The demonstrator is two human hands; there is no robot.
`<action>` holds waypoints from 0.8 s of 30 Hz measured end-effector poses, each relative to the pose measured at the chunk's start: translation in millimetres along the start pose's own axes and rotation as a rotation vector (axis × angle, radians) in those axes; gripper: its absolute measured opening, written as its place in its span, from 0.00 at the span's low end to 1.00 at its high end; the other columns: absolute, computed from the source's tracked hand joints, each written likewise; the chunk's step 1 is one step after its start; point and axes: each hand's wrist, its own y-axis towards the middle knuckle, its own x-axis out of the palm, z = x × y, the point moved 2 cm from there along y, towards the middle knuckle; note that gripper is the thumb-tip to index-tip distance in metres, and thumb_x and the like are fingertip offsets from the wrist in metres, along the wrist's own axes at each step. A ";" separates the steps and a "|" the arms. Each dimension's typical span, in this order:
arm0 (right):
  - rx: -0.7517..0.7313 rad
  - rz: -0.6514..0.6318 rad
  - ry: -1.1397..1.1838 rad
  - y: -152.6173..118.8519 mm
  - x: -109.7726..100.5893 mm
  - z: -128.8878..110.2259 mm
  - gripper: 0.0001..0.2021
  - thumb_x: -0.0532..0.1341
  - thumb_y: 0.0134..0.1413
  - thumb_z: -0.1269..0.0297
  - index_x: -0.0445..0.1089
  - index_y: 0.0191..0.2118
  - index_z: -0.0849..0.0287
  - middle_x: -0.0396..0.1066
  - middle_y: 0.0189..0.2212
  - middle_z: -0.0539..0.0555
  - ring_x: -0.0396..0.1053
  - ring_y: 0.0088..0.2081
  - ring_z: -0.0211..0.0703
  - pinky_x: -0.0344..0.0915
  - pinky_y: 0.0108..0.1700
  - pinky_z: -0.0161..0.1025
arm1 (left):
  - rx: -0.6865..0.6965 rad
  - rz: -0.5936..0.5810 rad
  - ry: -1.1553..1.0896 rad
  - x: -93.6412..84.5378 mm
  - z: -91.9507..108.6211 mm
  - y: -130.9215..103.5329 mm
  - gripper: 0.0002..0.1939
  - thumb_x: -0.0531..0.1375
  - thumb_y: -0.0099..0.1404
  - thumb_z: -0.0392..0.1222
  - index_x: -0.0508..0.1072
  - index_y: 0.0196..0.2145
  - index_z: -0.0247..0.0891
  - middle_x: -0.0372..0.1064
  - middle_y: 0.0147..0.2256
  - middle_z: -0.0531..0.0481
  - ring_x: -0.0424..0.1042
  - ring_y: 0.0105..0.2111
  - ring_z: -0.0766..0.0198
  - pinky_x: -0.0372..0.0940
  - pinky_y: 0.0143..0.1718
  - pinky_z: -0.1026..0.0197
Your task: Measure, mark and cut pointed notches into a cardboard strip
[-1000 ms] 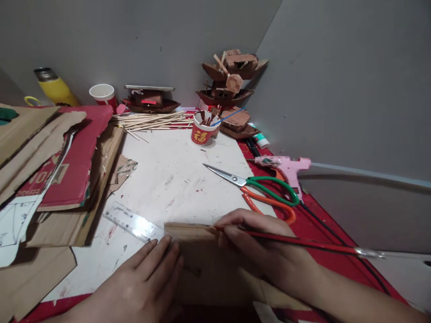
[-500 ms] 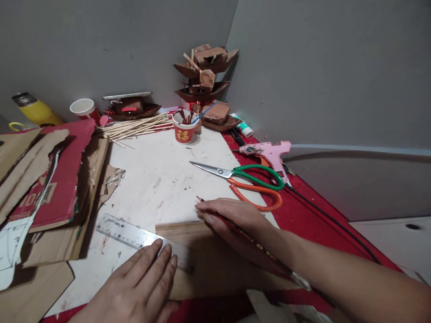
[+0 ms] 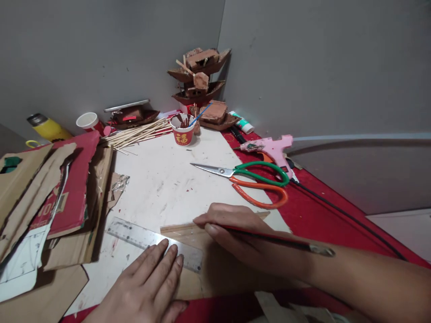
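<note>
My left hand (image 3: 144,280) lies with its fingers flat and slightly spread on a clear ruler (image 3: 134,235), pressing it down. The ruler lies slanted across the left part of a brown cardboard piece (image 3: 193,289) and the white board. My right hand (image 3: 235,233) is closed around a dark pencil (image 3: 269,237) with a metal end pointing back over the wrist. My fingertips are at the cardboard's far edge, and they hide the pencil's tip. Beyond the right hand lie scissors (image 3: 232,172) with one green and one orange handle, blades spread a little.
A pile of torn cardboard (image 3: 76,193) is at left. Behind are wooden sticks (image 3: 144,134), a red paper cup (image 3: 182,137) with brown paint, and brown model boats (image 3: 202,92). A pink glue gun (image 3: 278,148) with a black cord (image 3: 340,217) lies at right on red cloth (image 3: 313,206).
The pencil has tipped lower, its back end swinging up and right over my wrist. My left hand stays on the ruler. The whole view has shifted slightly.
</note>
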 end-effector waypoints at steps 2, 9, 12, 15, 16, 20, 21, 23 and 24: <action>0.076 -0.015 0.010 0.7 1.7 -1.1 0.10 0.53 0.66 0.70 0.72 0.43 0.62 0.76 0.36 0.55 0.72 0.36 0.40 0.67 0.40 0.36 | 0.000 -0.024 0.011 0.5 0.2 0.2 0.21 0.56 0.72 0.48 0.75 0.53 0.31 0.74 0.53 0.42 0.73 0.54 0.50 0.73 0.50 0.54; 0.186 -0.006 0.061 1.3 11.3 10.2 0.08 0.57 0.62 0.69 0.73 0.41 0.59 0.77 0.35 0.51 0.74 0.35 0.39 0.67 0.38 0.34 | 0.027 -0.087 0.036 4.6 -2.0 -1.2 0.26 0.58 0.70 0.51 0.71 0.58 0.29 0.70 0.57 0.38 0.68 0.59 0.49 0.71 0.53 0.52; 0.188 -0.020 0.126 2.8 12.6 13.7 0.10 0.56 0.62 0.69 0.74 0.45 0.60 0.79 0.40 0.54 0.75 0.40 0.40 0.69 0.41 0.34 | 0.036 -0.089 0.061 5.2 -2.5 -1.6 0.27 0.59 0.69 0.52 0.71 0.57 0.28 0.71 0.57 0.38 0.69 0.58 0.47 0.72 0.51 0.51; 0.202 -0.030 0.176 6.3 12.5 12.3 0.12 0.56 0.62 0.69 0.74 0.46 0.62 0.79 0.42 0.55 0.76 0.41 0.41 0.69 0.43 0.35 | 0.039 -0.089 0.063 6.2 -2.3 -1.7 0.28 0.59 0.69 0.53 0.71 0.57 0.28 0.71 0.57 0.38 0.69 0.57 0.47 0.74 0.49 0.51; 0.216 -0.026 0.187 7.8 12.7 11.2 0.11 0.56 0.62 0.69 0.74 0.45 0.62 0.79 0.40 0.55 0.76 0.40 0.40 0.69 0.42 0.34 | 0.039 -0.089 0.055 6.9 -2.2 -1.8 0.28 0.59 0.68 0.53 0.71 0.57 0.28 0.71 0.57 0.38 0.69 0.57 0.46 0.74 0.49 0.51; 0.294 -0.033 0.227 15.8 18.4 6.0 0.09 0.56 0.59 0.70 0.75 0.37 0.63 0.78 0.31 0.53 0.73 0.32 0.38 0.67 0.35 0.32 | 0.006 -0.079 0.001 9.1 -2.3 -3.4 0.28 0.59 0.69 0.53 0.70 0.58 0.30 0.70 0.57 0.39 0.67 0.59 0.48 0.71 0.53 0.51; 0.296 -0.046 0.232 18.1 21.4 4.8 0.09 0.56 0.58 0.69 0.75 0.37 0.63 0.77 0.30 0.53 0.72 0.30 0.38 0.67 0.33 0.33 | -0.014 -0.060 -0.015 8.7 -2.6 -3.6 0.27 0.58 0.70 0.53 0.70 0.58 0.31 0.70 0.57 0.39 0.67 0.59 0.49 0.71 0.54 0.52; 0.285 -0.079 0.240 22.9 28.5 3.4 0.10 0.56 0.58 0.69 0.75 0.38 0.64 0.77 0.29 0.54 0.71 0.30 0.38 0.67 0.33 0.33 | -0.039 -0.028 -0.025 6.9 -3.0 -3.1 0.26 0.55 0.71 0.53 0.71 0.58 0.32 0.70 0.57 0.40 0.67 0.60 0.49 0.70 0.55 0.53; 0.272 -0.088 0.248 25.4 32.1 3.2 0.11 0.56 0.57 0.69 0.75 0.39 0.64 0.77 0.30 0.54 0.71 0.30 0.38 0.67 0.33 0.34 | -0.035 -0.051 -0.016 6.3 -2.9 -2.3 0.26 0.55 0.71 0.53 0.71 0.58 0.31 0.70 0.58 0.40 0.67 0.59 0.49 0.70 0.54 0.52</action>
